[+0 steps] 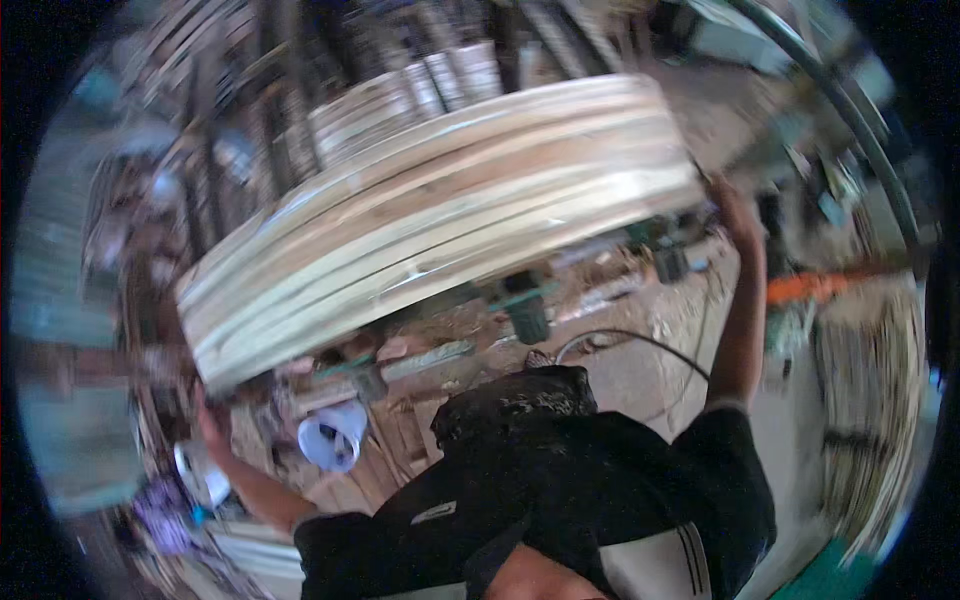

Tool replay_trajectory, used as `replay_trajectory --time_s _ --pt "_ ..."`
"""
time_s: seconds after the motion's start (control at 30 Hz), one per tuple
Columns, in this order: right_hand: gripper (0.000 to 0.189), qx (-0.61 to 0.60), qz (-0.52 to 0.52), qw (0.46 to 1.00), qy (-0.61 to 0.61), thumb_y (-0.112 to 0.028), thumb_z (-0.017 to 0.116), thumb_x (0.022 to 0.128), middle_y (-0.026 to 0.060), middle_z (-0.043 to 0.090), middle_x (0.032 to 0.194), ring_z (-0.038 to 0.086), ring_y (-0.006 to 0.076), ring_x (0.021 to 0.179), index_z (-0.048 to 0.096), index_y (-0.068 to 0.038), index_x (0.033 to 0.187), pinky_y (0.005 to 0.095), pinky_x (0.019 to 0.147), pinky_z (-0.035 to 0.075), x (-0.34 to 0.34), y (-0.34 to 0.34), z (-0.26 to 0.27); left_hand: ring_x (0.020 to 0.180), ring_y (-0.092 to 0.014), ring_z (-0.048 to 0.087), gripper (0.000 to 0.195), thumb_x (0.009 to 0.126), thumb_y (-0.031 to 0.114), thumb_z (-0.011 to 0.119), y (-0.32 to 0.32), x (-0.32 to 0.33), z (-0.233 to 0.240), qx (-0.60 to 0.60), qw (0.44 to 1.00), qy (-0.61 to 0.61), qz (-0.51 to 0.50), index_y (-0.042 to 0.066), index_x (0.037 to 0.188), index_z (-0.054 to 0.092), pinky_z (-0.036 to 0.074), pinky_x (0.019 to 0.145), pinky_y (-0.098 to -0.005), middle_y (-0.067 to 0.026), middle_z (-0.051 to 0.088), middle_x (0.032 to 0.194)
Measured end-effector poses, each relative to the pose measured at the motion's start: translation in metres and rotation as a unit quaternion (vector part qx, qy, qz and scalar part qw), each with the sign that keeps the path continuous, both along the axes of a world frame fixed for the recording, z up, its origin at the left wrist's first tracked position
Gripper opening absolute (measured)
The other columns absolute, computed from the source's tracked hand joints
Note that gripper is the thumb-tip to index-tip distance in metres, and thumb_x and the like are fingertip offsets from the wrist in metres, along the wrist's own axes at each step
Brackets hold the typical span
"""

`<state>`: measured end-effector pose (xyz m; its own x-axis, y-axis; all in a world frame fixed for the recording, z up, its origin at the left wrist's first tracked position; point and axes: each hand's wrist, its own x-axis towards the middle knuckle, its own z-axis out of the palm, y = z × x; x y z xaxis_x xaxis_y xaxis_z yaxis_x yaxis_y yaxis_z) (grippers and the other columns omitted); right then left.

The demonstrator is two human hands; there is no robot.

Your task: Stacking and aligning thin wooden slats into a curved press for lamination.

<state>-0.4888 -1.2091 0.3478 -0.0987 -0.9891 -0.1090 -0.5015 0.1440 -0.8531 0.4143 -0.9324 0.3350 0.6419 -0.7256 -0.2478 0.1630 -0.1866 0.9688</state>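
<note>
A wide panel of pale wooden strips (442, 217) spans the view before me, slanting up to the right. Its strips lie edge to edge, and motion blur softens the seams. At its lower left corner is my left hand (210, 416), holding that end. My right hand (726, 201) grips the opposite end, the fingers partly hidden by the edge. Both arms are spread wide. Beneath the near edge show dark green block-like supports (528, 315); whether the panel rests on them I cannot tell.
A white bucket-like container (332, 436) stands left of my body. A black hose or cable (637, 335) curves over the littered floor. Thin wooden sheets (862, 405) are stacked at right, near an orange bar (810, 286). More stacked boards (364, 120) stand beyond the panel.
</note>
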Motion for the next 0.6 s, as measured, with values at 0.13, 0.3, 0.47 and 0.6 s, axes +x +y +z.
replay_trajectory --time_s 0.13,0.3,0.47,0.6 --pt "0.032 -0.195 -0.128 0.968 0.094 -0.023 0.049 0.088 0.012 0.063 0.1 0.059 0.02 0.091 0.059 0.0 0.108 0.03 0.081 0.044 0.023 0.021 0.025 0.112 -0.022 0.046 0.039 0.088 0.02 0.047 0.071 -0.032 -0.027 0.182 0.935 -0.305 -0.014 0.003 0.124 0.046 0.039 0.092 -0.0325 -0.0125 0.046 0.127" --pt "0.027 -0.183 -0.111 0.971 0.107 -0.021 0.056 0.084 0.0076 0.066 0.094 0.059 0.0131 0.079 0.064 -0.004 0.103 0.0255 0.07 0.046 0.069 -0.006 0.052 0.078 -0.018 0.059 0.023 0.077 0.012 0.061 0.129 -0.142 -0.065 0.039 0.954 -0.143 0.261 -0.001 0.096 0.061 0.049 0.07 -0.028 -0.0077 0.063 0.089" --pt "0.026 -0.374 -0.013 0.925 0.069 -0.02 0.053 0.088 0.0058 0.064 0.083 0.053 0.0113 0.067 0.064 0.001 0.098 0.0265 0.061 0.044 0.12 -0.005 0.072 0.067 -0.015 0.06 0.024 0.078 0.017 0.061 0.177 -0.243 -0.112 0.106 0.965 0.005 0.238 -0.002 0.094 0.062 0.05 0.06 -0.0277 -0.0075 0.064 0.082" --pt "0.015 -0.295 0.157 0.94 -0.063 -0.006 0.058 0.082 0.0087 0.064 0.077 0.055 0.013 0.066 0.065 0.005 0.09 0.026 0.062 0.044 0.213 0.042 0.066 0.058 -0.016 0.06 0.024 0.078 0.014 0.062 0.209 -0.324 -0.143 0.19 0.948 0.017 0.256 -0.006 0.092 0.062 0.049 0.051 -0.0273 -0.0127 0.064 0.078"
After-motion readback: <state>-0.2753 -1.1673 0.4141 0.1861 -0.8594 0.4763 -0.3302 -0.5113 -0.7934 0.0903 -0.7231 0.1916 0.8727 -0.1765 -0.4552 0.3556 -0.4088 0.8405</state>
